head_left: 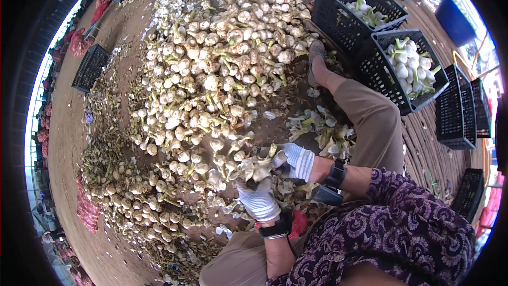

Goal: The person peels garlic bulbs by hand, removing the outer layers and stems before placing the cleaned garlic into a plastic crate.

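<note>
Both of my hands wear striped white and grey gloves with dark fingertips. Between them is a garlic bulb with loose papery skin and a stubby stalk. My left hand is closed on it from below, its fingertips pressed to the bulb. From the right, my right hand grips the same bulb near its stalk; some of its fingers are hidden. Just beyond my hands spreads a large heap of garlic bulbs, many with short green stalks and dirty skins. Peeled-off skins lie to the right of my hands.
A black crate at the right holds cleaner white garlic; another crate behind it holds some too. Empty-looking crates stand further right. A blue barrel is at the far right. Another crate stands left, a red net sack below it.
</note>
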`<control>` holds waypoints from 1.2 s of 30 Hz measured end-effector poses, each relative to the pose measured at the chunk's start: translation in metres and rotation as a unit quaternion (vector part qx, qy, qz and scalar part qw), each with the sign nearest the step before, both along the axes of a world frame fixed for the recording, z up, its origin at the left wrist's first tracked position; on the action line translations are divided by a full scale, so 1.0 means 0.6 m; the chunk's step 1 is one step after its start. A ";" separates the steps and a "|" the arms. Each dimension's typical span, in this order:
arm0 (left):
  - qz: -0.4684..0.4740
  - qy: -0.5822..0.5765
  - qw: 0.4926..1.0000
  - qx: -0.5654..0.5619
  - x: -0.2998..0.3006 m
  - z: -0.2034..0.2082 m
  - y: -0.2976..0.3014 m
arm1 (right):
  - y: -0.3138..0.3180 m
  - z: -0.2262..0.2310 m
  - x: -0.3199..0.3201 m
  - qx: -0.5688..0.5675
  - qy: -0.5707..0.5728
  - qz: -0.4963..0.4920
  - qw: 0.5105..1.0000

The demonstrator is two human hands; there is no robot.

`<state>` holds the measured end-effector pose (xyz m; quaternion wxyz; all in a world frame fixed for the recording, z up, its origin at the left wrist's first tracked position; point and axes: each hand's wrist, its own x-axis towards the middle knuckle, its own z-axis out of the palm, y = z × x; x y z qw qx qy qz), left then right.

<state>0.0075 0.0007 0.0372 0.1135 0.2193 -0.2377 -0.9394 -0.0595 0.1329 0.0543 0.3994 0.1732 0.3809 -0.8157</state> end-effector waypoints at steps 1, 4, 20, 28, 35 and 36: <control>0.016 -0.072 0.978 -0.198 -0.005 0.050 0.026 | 0.011 0.000 -0.001 0.004 -0.001 -0.004 1.000; -0.099 -0.022 0.994 0.031 -0.003 0.021 -0.012 | 0.013 0.014 -0.014 -0.036 0.225 0.096 0.969; -0.061 -0.102 0.900 -0.420 0.000 0.047 0.028 | 0.015 -0.003 0.001 0.038 0.042 0.042 0.997; -0.048 -0.181 0.977 -0.103 0.014 0.054 -0.005 | 0.013 0.028 -0.027 0.194 0.530 0.171 0.808; -0.114 -0.162 0.973 -0.123 0.010 0.051 0.000 | 0.030 -0.002 -0.013 -0.007 0.272 0.125 0.954; -0.139 -0.086 0.977 -0.137 0.011 0.051 -0.001 | 0.026 0.009 -0.010 0.028 0.244 0.098 0.964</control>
